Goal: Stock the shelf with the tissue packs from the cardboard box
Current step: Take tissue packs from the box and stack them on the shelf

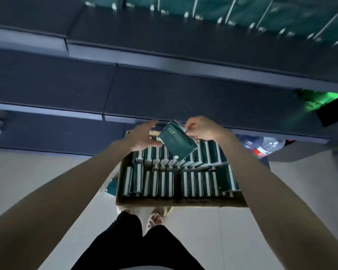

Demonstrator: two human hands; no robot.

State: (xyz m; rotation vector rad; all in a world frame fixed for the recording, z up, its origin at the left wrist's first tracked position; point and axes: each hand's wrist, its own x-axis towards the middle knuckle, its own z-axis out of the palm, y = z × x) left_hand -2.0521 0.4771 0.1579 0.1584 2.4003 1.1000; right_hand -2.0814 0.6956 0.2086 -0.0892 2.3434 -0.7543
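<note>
One tissue pack [177,142] hangs tilted above the cardboard box [183,202], its dark green face turned up toward me. My right hand [201,128] pinches it by the upper right corner, fingers curled round the edge. My left hand [142,136] is spread wide beside the pack's left edge, fingers straight and gripping nothing; the thumb is right at the pack's lower corner, and I cannot tell whether it touches.

Below, the box sits on the pale floor [37,172] in front of my feet, filled with rows of packs [193,184] standing on edge, green and white stripes showing. Beyond it rise the dark shelves [164,94]. The topmost one carries a blurred line of green packs [242,14] toward the right. Clear plastic bottles [265,146] lie low on the right, just past the box.
</note>
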